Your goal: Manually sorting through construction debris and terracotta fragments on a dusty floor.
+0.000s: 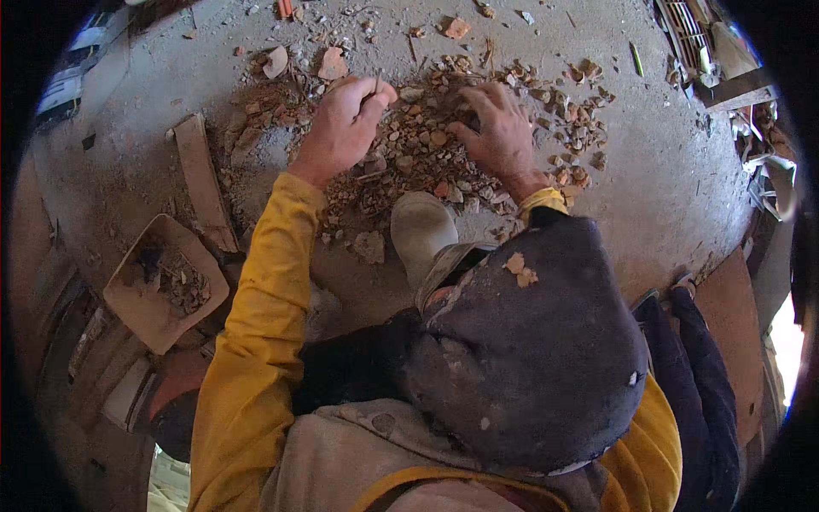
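A heap of broken brick, stone chips and dirt (401, 141) lies on the floor in front of me. My left hand (341, 124) is raised over its left side, thumb and fingers pinched on a small thin grey piece (378, 81) that sticks up from the fingertips. I cannot make out its kind. Over the right part of the heap is my right hand (499, 132), palm down, fingers bent and thumb apart. Nothing shows in its grasp, though its fingertips are partly hidden against the rubble.
A dusty square tub (162, 324) with debris in it stands at the left, near a flat board (205, 183). My pale boot (421, 229) is at the heap's near edge. Scrap and a slatted grille (685, 34) lie at the far right. Dark trousers (699, 384) appear at the lower right.
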`<state>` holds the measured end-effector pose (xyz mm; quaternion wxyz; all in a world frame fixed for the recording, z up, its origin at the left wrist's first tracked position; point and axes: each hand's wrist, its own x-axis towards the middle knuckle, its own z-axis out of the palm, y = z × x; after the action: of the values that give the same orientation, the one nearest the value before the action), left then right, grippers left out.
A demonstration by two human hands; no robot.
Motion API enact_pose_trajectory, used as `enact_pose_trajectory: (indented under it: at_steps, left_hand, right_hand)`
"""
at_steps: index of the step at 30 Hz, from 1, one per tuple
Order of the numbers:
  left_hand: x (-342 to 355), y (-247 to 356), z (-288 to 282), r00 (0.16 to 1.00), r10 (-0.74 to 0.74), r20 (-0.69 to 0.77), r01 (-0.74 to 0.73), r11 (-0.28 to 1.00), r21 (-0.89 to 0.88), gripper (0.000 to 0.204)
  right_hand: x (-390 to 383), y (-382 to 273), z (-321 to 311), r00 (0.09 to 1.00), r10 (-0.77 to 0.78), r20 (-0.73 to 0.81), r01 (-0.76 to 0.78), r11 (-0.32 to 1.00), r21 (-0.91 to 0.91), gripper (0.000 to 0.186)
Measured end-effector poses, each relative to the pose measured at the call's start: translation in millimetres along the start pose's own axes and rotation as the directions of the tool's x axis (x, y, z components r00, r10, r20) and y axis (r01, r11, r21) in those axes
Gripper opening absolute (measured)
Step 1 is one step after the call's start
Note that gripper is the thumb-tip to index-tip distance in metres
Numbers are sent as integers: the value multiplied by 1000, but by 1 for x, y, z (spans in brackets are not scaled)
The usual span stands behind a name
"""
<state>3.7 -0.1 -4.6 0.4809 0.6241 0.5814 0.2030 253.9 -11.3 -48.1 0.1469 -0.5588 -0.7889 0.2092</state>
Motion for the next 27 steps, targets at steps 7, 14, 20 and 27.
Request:
enact_pose_trajectory:
  at_steps: [7, 14, 20, 27]
  left_hand:
    - [2, -15, 17, 942, -78, 327, 316, 536, -783, 27]
    - [-5, -28, 30, 925, -58, 376, 372, 334, -866, 29]
    - [-4, -31, 53, 925, 166, 341, 379, -402, -833, 27]
    - [1, -24, 82, 928, 253, 273, 371, -560, -741, 27]
  right_hand:
    - [-20, 24, -26, 946, 323, 14, -312, 901, 300, 27]
    - [-29, 34, -34, 869, 494, -13, -433, 774, 462, 26]
    - [-35, 32, -44, 823, 566, 53, -482, 645, 594, 24]
    - [-51, 37, -54, 855, 509, 97, -357, 443, 823, 36]
